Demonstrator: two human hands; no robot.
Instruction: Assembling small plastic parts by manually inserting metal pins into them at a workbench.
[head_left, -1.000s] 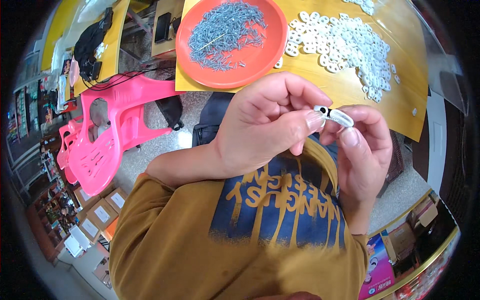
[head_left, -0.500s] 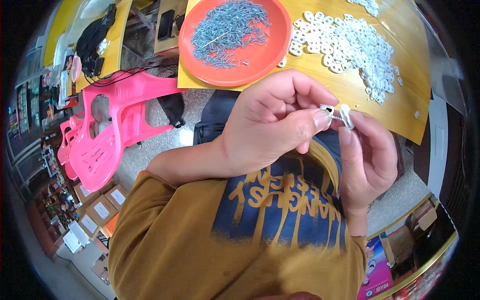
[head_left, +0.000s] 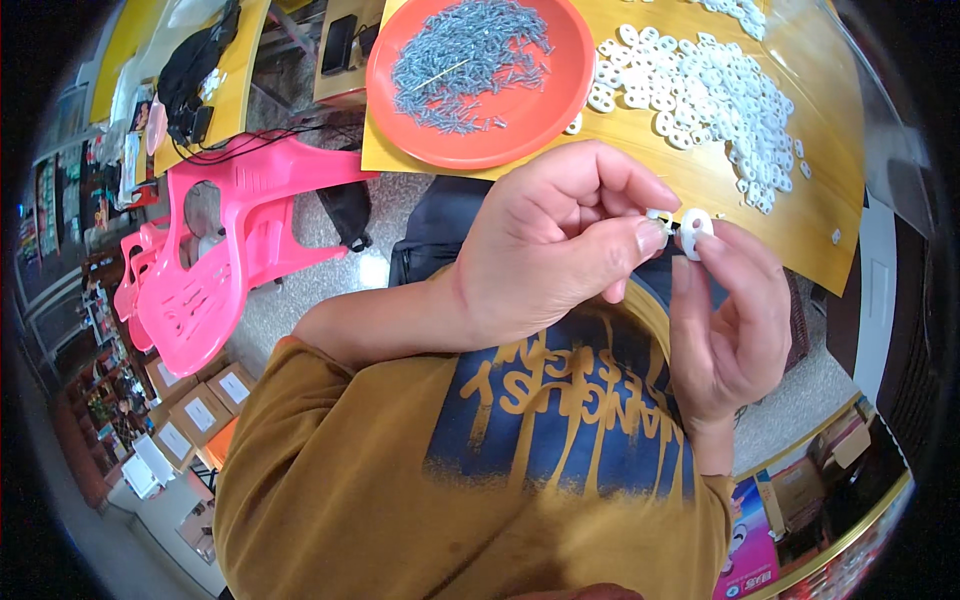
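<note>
My left hand [head_left: 560, 245] is closed, thumb and forefinger pinching a small white piece [head_left: 656, 214] with a metal screw, which their tips mostly hide. Just to the right, my right hand [head_left: 730, 320] pinches a white oval two-hole plastic piece [head_left: 694, 234], its face turned towards me. The screw points at this piece, and only a short stretch of it shows between the two. Whether its tip sits inside a hole I cannot make out. Both hands are raised over my lap at the table's near edge.
A red-orange plate [head_left: 480, 150] heaped with small screws [head_left: 460, 60] stands on the yellow table [head_left: 640, 140]. Many loose white two-hole pieces [head_left: 715, 95] are spread right of it. A pink plastic chair [head_left: 215, 270] is at the left, with cardboard boxes [head_left: 200, 415] behind it.
The white two-hole piece has turned from nearly edge-on to show its face. Less of the screw's thread shows between my fingers; my right fingers have shifted their grip slightly.
</note>
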